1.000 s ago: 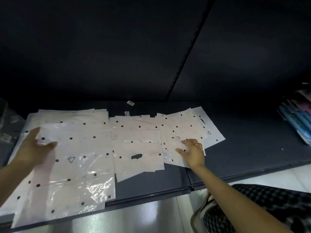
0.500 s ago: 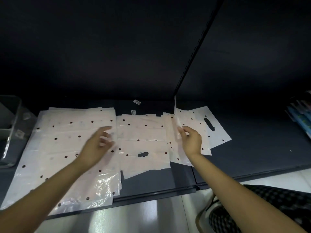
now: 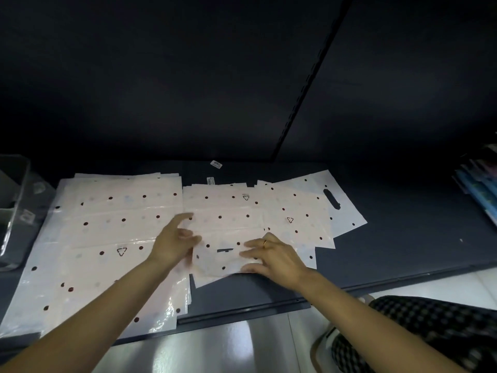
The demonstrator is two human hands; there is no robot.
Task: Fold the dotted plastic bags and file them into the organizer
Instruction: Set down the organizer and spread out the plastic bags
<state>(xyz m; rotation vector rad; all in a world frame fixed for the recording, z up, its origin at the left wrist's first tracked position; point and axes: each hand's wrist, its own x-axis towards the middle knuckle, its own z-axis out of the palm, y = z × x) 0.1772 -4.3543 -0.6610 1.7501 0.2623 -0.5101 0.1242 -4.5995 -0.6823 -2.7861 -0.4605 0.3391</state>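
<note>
Both hands lie spread and flat on the middle bag (image 3: 226, 238): left hand (image 3: 174, 246) at its left edge, right hand (image 3: 277, 257) near the shelf (image 3: 403, 238) front edge. Neither grips; bare shelf lies right

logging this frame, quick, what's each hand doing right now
Left hand: open, fingers spread at the left edge of the middle bag pile.
Right hand: open, fingers resting flat on the same pile, gripping nothing.

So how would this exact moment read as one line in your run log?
stage: folding | left hand: on middle bag stack, fingers loose | right hand: fingers pressing same stack | organizer: far left, untouched
</note>
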